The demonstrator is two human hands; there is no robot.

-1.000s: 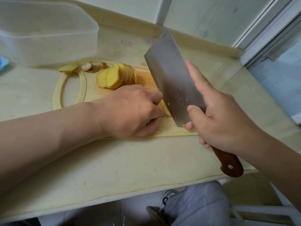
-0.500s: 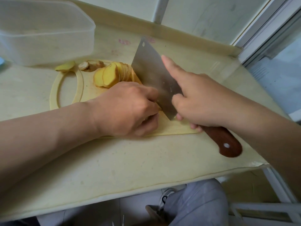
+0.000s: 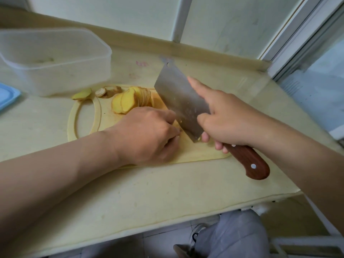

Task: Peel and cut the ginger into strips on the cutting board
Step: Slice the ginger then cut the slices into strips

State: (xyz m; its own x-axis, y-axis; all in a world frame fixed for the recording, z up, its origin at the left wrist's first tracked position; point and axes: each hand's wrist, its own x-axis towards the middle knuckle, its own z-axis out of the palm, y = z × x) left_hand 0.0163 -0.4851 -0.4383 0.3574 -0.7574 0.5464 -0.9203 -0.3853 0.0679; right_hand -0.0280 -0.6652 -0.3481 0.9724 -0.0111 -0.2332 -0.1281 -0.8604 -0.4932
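A pale yellow cutting board point(image 3: 197, 153) lies on the counter. Several peeled ginger slices point(image 3: 128, 102) lean together at its far side. My left hand point(image 3: 147, 135) is curled knuckles-up on the board, pressing down on ginger that it hides. My right hand point(image 3: 229, 123) grips a cleaver point(image 3: 178, 97) with a brown wooden handle point(image 3: 247, 161), index finger stretched along the blade. The blade edge is down on the board right against my left fingertips.
A peeled ginger end point(image 3: 81, 94) and brown peel scraps point(image 3: 108, 91) lie at the board's far left corner. A translucent plastic container point(image 3: 55, 60) stands behind them, beside a blue lid point(image 3: 7, 97). The counter's front edge point(image 3: 167, 222) is close, my legs below.
The cleaver came down from a raised position to the board beside my left fingers. My left hand stayed in place on the ginger.
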